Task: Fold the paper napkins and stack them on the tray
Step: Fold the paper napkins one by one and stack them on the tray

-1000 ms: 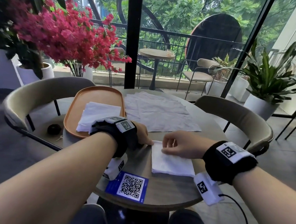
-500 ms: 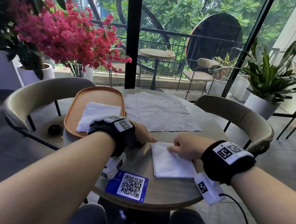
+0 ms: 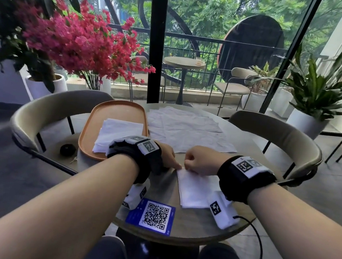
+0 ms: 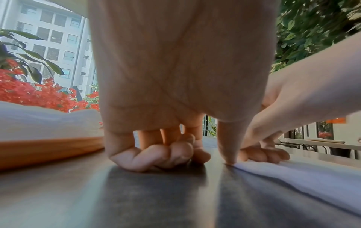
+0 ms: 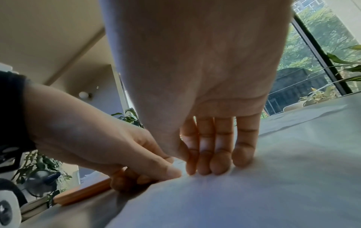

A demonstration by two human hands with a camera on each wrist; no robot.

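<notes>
On the near part of the round table [image 3: 187,226] lies a folded white napkin [image 3: 195,190], and both hands meet at its far left corner. Seen from the left wrist, the left hand [image 3: 168,157] has its thumb tip pressed down on the napkin's edge while its other fingers [image 4: 156,155] are curled under, knuckles on the tabletop. The right hand [image 3: 201,160] rests on the napkin's far edge with its fingers [image 5: 220,162] pressed together, tips down on the paper; whether its thumb pinches the corner I cannot tell. Left of the hands sits an orange tray [image 3: 94,125] holding a stack of folded napkins [image 3: 117,132]. Farther back on the table, right of the tray, a pile of unfolded napkins [image 3: 187,127] lies flat. Near the front edge is a blue card with a QR code [image 3: 152,216]
</notes>
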